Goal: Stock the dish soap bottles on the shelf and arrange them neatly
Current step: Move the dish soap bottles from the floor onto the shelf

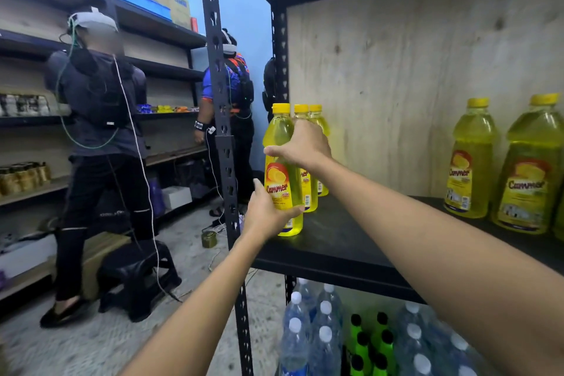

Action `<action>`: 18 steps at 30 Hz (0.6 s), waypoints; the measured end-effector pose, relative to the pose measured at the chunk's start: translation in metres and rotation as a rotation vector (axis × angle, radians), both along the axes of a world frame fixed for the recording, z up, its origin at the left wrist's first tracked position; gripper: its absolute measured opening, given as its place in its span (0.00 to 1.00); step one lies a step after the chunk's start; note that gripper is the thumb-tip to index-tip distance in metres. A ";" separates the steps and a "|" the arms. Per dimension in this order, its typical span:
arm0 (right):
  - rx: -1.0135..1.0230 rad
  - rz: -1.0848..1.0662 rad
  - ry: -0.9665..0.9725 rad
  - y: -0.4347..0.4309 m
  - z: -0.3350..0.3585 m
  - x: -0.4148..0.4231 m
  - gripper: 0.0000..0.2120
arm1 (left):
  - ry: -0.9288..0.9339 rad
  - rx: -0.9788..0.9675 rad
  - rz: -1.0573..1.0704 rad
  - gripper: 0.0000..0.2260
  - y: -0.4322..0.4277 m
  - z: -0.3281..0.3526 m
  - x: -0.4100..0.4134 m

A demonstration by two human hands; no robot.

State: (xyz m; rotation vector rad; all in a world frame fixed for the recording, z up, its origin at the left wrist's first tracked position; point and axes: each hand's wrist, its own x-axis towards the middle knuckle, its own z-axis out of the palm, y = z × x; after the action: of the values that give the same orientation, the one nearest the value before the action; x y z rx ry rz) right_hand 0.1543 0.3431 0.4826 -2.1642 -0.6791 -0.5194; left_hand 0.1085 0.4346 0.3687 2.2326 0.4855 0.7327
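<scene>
Your black shelf (pixel 351 241) looks partly stocked: the right-hand bottles (pixel 471 162) stand well apart from the left row, and the wide bare stretch between them is probably still yours to fill. At the left, two rear bottles (pixel 317 131) line up behind the front bottle (pixel 282 168), which sits right at the shelf's front edge, close beside the upright post (pixel 225 162), so there is little room leftward. Your left hand (pixel 268 214) wraps its base and your right hand (pixel 305 146) grips its shoulder.

A black shelf board (pixel 335 241) is carrying 3 yellow-capped clear plastic bottles of yellow dish soap (pixel 279 183) upright in a row at its left end; 2 more such bottles (pixel 471 162) are standing toward its right.
</scene>
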 end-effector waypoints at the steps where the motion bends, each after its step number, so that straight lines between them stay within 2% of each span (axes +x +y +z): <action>1: 0.005 0.033 0.067 -0.011 0.002 0.000 0.37 | 0.001 0.029 0.048 0.55 -0.008 0.000 -0.007; 2: 0.027 0.054 0.127 -0.025 0.003 -0.001 0.40 | -0.065 0.089 0.102 0.54 -0.017 -0.001 -0.014; 4: 0.097 0.035 0.180 -0.065 0.002 0.005 0.40 | -0.333 0.284 0.151 0.46 -0.041 -0.002 -0.028; 6: 0.171 -0.056 0.174 -0.110 -0.002 0.019 0.34 | -0.523 0.451 0.059 0.36 -0.066 0.003 -0.032; 7: 0.215 -0.117 0.156 -0.134 -0.004 0.028 0.31 | -0.542 0.486 -0.044 0.30 -0.079 0.006 -0.027; 9: 0.279 -0.258 0.109 -0.177 -0.003 0.049 0.28 | -0.472 0.435 -0.252 0.23 -0.106 0.010 -0.004; 11: 0.295 -0.396 0.066 -0.210 -0.001 0.071 0.30 | -0.357 0.309 -0.381 0.20 -0.134 0.015 0.023; 15: 0.287 -0.538 0.019 -0.247 0.004 0.117 0.35 | -0.113 -0.017 -0.490 0.20 -0.180 0.021 0.097; 18: 0.242 -0.570 0.007 -0.252 0.002 0.151 0.38 | 0.007 -0.126 -0.525 0.25 -0.206 0.017 0.159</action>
State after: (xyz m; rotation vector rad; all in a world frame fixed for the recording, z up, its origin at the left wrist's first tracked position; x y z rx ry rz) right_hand 0.3054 0.0914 0.4850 -2.1079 0.0251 -0.8390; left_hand 0.2677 0.2282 0.3855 2.1091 -0.0587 0.4041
